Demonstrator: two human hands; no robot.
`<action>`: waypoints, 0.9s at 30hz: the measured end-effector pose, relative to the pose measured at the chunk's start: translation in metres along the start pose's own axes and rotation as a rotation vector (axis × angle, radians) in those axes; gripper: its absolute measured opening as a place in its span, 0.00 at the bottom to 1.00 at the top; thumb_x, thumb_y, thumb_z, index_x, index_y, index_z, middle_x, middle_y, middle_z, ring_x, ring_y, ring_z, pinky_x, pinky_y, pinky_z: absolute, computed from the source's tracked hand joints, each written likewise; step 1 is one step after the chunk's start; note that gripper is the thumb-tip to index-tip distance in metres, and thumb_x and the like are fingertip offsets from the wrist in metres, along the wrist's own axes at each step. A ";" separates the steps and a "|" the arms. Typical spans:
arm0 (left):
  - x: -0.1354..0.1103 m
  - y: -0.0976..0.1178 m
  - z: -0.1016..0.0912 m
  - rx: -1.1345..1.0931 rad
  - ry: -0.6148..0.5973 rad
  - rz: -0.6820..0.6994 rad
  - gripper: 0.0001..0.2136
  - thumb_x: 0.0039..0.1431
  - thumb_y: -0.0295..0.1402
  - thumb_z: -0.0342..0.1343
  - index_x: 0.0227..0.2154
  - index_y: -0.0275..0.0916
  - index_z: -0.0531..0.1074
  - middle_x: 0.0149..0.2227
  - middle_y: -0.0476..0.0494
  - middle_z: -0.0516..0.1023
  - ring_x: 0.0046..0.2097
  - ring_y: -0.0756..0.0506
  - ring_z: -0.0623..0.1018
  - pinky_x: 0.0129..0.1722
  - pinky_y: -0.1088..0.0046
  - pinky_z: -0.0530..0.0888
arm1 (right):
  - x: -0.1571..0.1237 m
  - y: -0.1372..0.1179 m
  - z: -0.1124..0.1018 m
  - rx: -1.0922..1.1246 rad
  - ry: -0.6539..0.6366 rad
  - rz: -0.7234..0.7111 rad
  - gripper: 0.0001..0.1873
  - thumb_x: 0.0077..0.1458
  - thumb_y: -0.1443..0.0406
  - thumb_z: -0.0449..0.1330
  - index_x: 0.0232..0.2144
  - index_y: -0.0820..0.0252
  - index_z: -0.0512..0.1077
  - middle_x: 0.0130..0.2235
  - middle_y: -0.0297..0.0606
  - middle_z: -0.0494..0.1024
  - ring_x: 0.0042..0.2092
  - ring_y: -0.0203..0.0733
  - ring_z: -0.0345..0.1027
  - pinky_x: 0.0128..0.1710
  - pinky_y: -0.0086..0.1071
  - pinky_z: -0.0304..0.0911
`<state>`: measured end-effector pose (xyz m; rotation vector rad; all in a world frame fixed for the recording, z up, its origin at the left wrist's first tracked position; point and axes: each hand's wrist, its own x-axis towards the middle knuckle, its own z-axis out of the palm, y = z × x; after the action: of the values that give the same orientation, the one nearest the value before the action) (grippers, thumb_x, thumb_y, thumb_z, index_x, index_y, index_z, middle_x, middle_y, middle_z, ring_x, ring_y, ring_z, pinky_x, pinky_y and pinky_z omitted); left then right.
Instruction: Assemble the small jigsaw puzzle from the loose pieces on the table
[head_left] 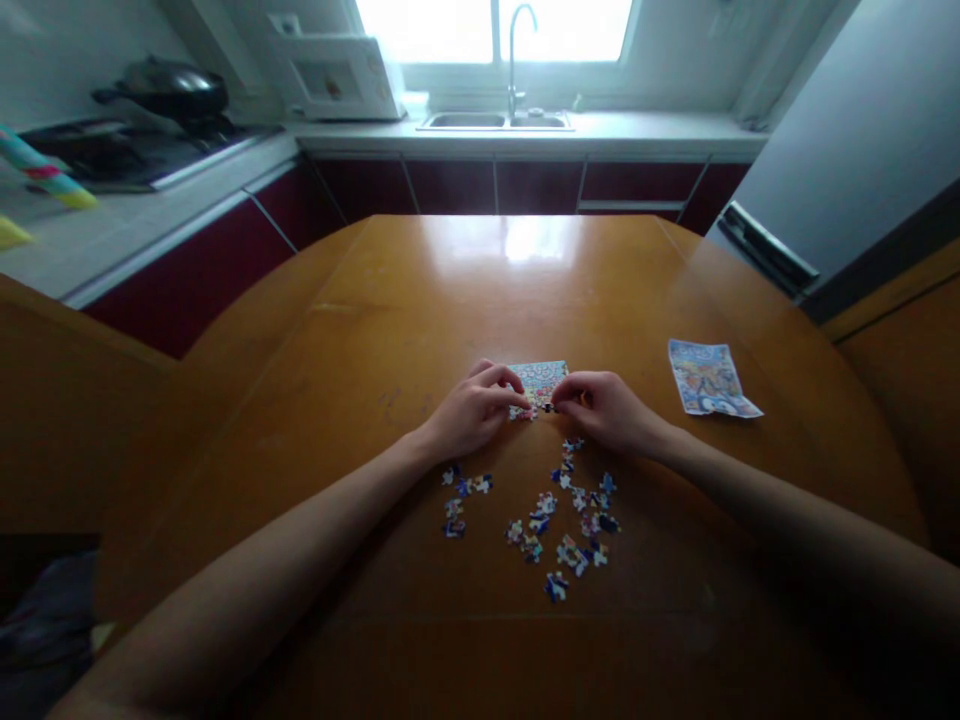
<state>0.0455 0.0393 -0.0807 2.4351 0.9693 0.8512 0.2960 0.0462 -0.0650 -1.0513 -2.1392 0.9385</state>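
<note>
Partly assembled multicoloured cardboard jigsaw puzzle: centre of glossy round wooden table. Left hand, right hand: fingers curled narrow, tips at its near edge; grip unclear. Loose multicoloured jigsaw pieces: scattered nearer the person.

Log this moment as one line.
left hand: fingertips at puzzle near edge | right hand: same edge, grip unclear | loose pieces: scattered on table | picture sheet: right, apart

Two bare forearms, slim and smooth, run uncovered all the way to the lower edge of the view. The left hand and the right hand are bare as well, fingers slender; the dim light hides any finer detail.
</note>
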 end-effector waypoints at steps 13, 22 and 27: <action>-0.001 -0.002 0.001 0.032 -0.050 0.017 0.14 0.63 0.25 0.55 0.39 0.52 0.82 0.45 0.45 0.77 0.48 0.43 0.70 0.52 0.60 0.71 | 0.019 0.000 0.003 -0.222 -0.126 -0.072 0.10 0.52 0.73 0.58 0.28 0.57 0.79 0.28 0.34 0.78 0.30 0.36 0.68 0.33 0.33 0.61; -0.001 -0.002 0.002 0.038 -0.041 0.036 0.15 0.62 0.23 0.55 0.39 0.50 0.82 0.44 0.45 0.77 0.48 0.43 0.70 0.52 0.60 0.71 | 0.021 0.002 0.005 -0.305 -0.127 -0.087 0.07 0.53 0.70 0.60 0.29 0.57 0.78 0.31 0.36 0.77 0.34 0.38 0.68 0.36 0.34 0.62; -0.001 0.002 0.001 0.032 -0.046 0.054 0.19 0.59 0.19 0.51 0.46 0.45 0.78 0.46 0.44 0.76 0.50 0.43 0.70 0.54 0.59 0.71 | 0.002 0.011 0.005 -0.220 0.048 -0.169 0.07 0.57 0.70 0.59 0.34 0.58 0.77 0.36 0.39 0.76 0.39 0.42 0.69 0.41 0.37 0.66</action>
<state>0.0460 0.0373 -0.0806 2.5071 0.9111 0.7998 0.2966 0.0513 -0.0763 -0.9650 -2.2881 0.6044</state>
